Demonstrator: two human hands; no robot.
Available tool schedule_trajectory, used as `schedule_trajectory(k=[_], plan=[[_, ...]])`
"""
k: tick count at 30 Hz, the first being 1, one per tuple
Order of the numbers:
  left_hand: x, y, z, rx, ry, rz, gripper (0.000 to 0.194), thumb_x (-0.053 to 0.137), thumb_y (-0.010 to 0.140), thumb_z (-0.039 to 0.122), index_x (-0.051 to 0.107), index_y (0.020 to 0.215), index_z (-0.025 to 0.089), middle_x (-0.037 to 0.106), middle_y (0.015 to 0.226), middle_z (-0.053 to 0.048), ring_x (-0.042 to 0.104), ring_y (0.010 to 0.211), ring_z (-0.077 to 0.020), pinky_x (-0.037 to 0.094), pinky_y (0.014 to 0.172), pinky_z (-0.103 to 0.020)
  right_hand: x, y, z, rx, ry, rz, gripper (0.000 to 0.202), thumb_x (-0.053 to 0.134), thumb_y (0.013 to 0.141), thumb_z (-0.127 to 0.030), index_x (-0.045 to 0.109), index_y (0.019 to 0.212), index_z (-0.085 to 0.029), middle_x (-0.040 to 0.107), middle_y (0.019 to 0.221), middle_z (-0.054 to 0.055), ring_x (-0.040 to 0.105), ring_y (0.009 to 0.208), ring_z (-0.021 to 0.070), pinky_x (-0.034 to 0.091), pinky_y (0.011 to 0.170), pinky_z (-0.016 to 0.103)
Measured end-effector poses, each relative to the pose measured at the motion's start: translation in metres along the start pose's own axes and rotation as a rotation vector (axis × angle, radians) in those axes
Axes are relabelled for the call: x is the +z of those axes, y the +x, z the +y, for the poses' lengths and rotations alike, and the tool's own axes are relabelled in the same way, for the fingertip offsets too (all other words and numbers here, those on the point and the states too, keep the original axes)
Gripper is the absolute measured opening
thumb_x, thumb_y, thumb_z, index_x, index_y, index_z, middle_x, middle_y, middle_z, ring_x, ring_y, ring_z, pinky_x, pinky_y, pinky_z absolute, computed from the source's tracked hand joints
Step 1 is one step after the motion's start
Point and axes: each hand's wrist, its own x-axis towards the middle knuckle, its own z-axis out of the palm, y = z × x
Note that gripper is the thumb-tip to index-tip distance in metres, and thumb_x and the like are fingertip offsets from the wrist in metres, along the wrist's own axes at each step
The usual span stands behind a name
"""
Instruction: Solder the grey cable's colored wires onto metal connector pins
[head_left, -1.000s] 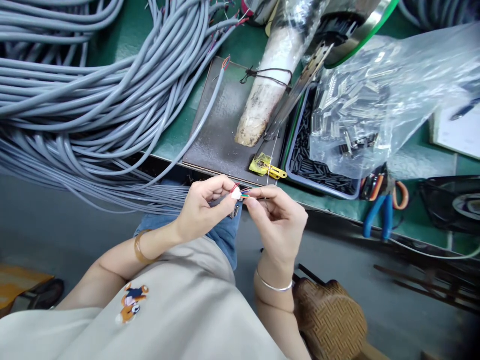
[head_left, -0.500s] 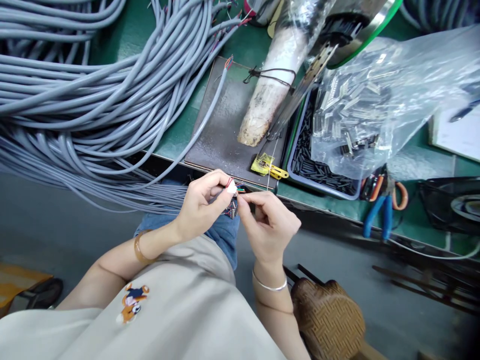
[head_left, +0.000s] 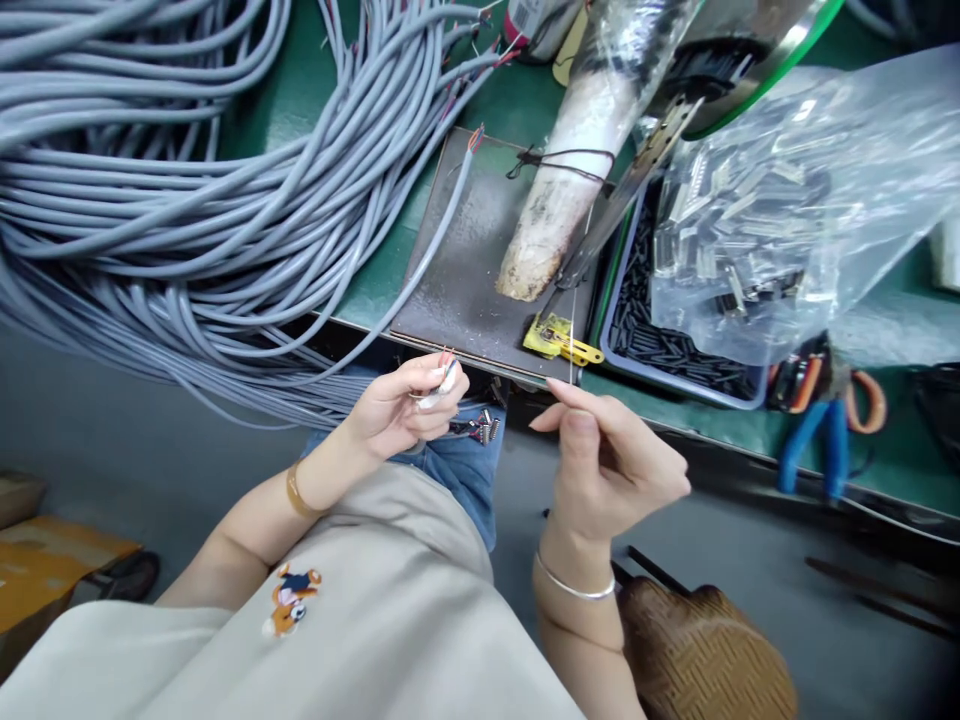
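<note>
Centrally, in the head view: left hand (head_left: 412, 408), grasping a small white piece (head_left: 436, 397) with coloured wires (head_left: 448, 360), held just off the table edge, above the lap; right hand (head_left: 615, 465), apart from it, index finger extended, other fingers curled, whether around anything cannot be told; small connectors (head_left: 486, 428), on the lap; dark board (head_left: 465, 260), bearing a yellow clip (head_left: 581, 349); blue tray (head_left: 682, 393), of black tubes (head_left: 656, 345), partly under a clear bag (head_left: 847, 230); blue-handled pliers (head_left: 814, 450), beside the tray; grey cables (head_left: 225, 215), heaped at left.
</note>
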Motion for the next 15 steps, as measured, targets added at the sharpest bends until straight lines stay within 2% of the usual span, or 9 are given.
schedule_trajectory(k=[4, 9, 12, 15], plan=[[-0.007, -0.002, -0.001, 0.021, -0.007, 0.040, 0.041, 0.076, 0.073, 0.032, 0.037, 0.066, 0.020, 0.031, 0.054, 0.009, 0.014, 0.036, 0.0000, 0.011, 0.033, -0.016, 0.006, 0.002, -0.007, -0.109, -0.067, -0.064, 0.024, 0.070, 0.094, -0.022, 0.078, 0.114, -0.034, 0.071, 0.069, -0.003, 0.060, 0.052, 0.0108, 0.042, 0.049, 0.027], [-0.007, -0.004, -0.003, 0.014, 0.001, 0.031, 0.043, 0.077, 0.073, 0.033, 0.037, 0.066, 0.020, 0.030, 0.054, 0.009, 0.012, 0.037, 0.0001, 0.009, 0.034, -0.016, 0.018, 0.007, -0.024, -0.213, -0.080, -0.179, 0.022, 0.080, 0.087, -0.023, 0.074, 0.107, -0.029, 0.076, 0.085, -0.001, 0.061, 0.057, 0.0090, 0.044, 0.048, 0.025], [-0.007, -0.004, -0.004, 0.022, -0.003, 0.055, 0.043, 0.078, 0.071, 0.033, 0.038, 0.066, 0.020, 0.030, 0.055, 0.009, 0.010, 0.041, 0.0000, 0.008, 0.035, -0.015, 0.025, 0.010, -0.029, -0.279, -0.133, -0.196, 0.017, 0.079, 0.089, -0.025, 0.072, 0.104, -0.029, 0.077, 0.084, -0.002, 0.063, 0.058, 0.0093, 0.045, 0.050, 0.025], [-0.006, -0.004, -0.004, 0.018, 0.042, 0.117, 0.041, 0.079, 0.068, 0.034, 0.041, 0.068, 0.020, 0.033, 0.058, 0.008, 0.015, 0.042, -0.0004, 0.009, 0.036, -0.015, 0.028, 0.012, -0.030, -0.358, -0.170, -0.209, 0.016, 0.075, 0.091, -0.022, 0.070, 0.105, -0.028, 0.078, 0.085, -0.002, 0.068, 0.066, 0.0099, 0.048, 0.056, 0.024]])
